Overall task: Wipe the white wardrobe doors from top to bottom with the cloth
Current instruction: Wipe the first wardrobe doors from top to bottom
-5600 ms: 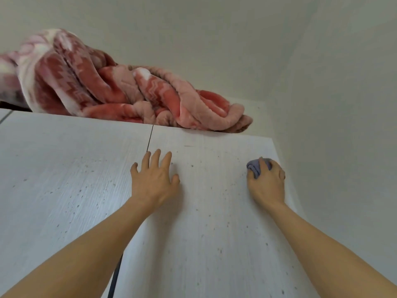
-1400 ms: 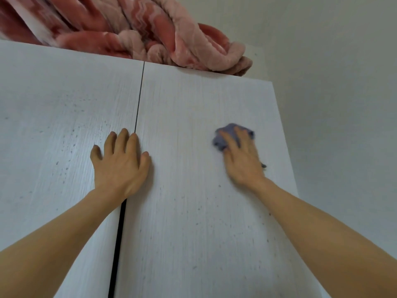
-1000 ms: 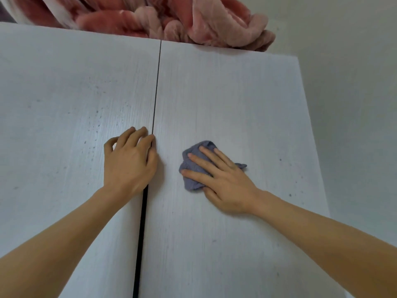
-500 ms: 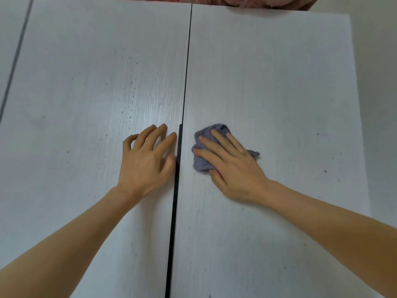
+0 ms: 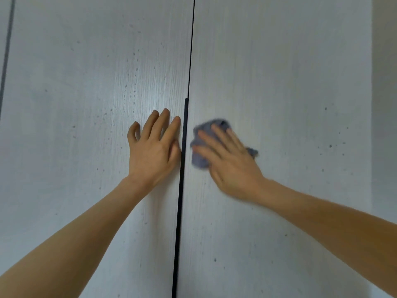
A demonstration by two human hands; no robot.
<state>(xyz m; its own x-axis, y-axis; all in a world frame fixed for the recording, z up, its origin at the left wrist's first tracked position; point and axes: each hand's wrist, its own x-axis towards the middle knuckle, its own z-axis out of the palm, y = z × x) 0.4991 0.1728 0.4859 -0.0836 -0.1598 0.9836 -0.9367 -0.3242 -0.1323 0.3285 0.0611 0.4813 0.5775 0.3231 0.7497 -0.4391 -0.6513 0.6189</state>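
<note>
The right hand [image 5: 231, 162] lies flat with straight fingers, pushing the blue cloth [image 5: 200, 147] against the right door [image 5: 279, 82], so it rubs the spots off; the left hand [image 5: 152, 151] rests flat and empty on the left door [image 5: 86, 104], probably to steady it.

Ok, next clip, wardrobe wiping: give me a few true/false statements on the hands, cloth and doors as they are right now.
1. The right hand presses the cloth on the right door. True.
2. The left hand holds a second cloth. False: it lies flat and bare on the left door.
3. The cloth is red. False: it is grey-blue.
4. A dark gap runs between the hands. True.
5. The doors show small dark specks. True.
</note>
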